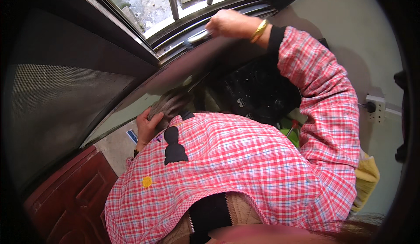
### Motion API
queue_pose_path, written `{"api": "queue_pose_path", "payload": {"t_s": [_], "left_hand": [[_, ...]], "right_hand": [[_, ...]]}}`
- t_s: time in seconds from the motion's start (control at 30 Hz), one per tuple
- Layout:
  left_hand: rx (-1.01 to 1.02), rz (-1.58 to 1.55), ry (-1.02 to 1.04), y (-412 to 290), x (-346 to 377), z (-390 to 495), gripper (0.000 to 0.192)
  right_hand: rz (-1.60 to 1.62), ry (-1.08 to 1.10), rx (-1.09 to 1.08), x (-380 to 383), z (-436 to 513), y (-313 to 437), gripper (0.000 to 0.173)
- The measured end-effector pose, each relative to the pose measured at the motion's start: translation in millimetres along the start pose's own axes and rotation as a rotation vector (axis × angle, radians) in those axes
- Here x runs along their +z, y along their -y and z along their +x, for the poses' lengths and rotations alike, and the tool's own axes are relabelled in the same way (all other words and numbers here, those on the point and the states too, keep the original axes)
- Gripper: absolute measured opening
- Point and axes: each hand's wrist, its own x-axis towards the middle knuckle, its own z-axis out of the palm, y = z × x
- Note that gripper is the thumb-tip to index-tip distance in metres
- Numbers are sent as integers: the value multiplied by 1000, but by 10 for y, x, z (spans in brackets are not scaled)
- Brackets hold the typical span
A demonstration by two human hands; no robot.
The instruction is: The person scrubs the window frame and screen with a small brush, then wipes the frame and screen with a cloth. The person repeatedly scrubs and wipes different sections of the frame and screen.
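My right hand [229, 24], with a gold-coloured bracelet at the wrist, is closed around a small pale tool [198, 37]. Motion blur hides the tool's exact kind; it looks like a brush with a darker end. That end is at the dark sliding-window track [175, 48], below the metal bars. Lower down, my left hand [146, 127] grips a grey-brown cloth [170, 106] between thumb and fingers. The cloth hangs beside the pale wall under the sill, and its far end is in shadow.
A dark window sash with a mesh screen [59, 80] stands on the left. Beneath my right arm is a black glossy appliance [259, 89]. A power strip [375, 108] with a plug is on the right wall. A red panelled door [75, 194] is at lower left, a yellow cloth [366, 183] at right.
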Motion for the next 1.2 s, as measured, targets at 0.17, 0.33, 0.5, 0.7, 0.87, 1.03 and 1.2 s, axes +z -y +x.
{"api": "queue_pose_path", "payload": {"t_s": [0.17, 0.33, 0.5, 0.7, 0.87, 1.03, 1.2], "left_hand": [[79, 33, -24, -36, 104, -65, 29], [86, 82, -83, -22, 35, -199, 27], [61, 66, -89, -48, -35, -342, 28], [133, 149, -122, 115, -244, -719, 27], [91, -21, -249, 342, -509, -1189, 26], [86, 35, -290, 483, -626, -1472, 25], [81, -38, -305, 513, -695, -1614, 25]], "right_hand": [[68, -86, -66, -151, -43, -73, 8], [-190, 14, 3, -254, -284, -543, 16], [-190, -102, -141, 220, 21, -144, 18], [78, -232, -262, 220, 72, 334, 14], [-224, -48, -30, 137, 81, 451, 15], [-83, -245, -246, 504, 156, 749, 18], [-464, -404, -141, 76, -198, 475, 12]]}}
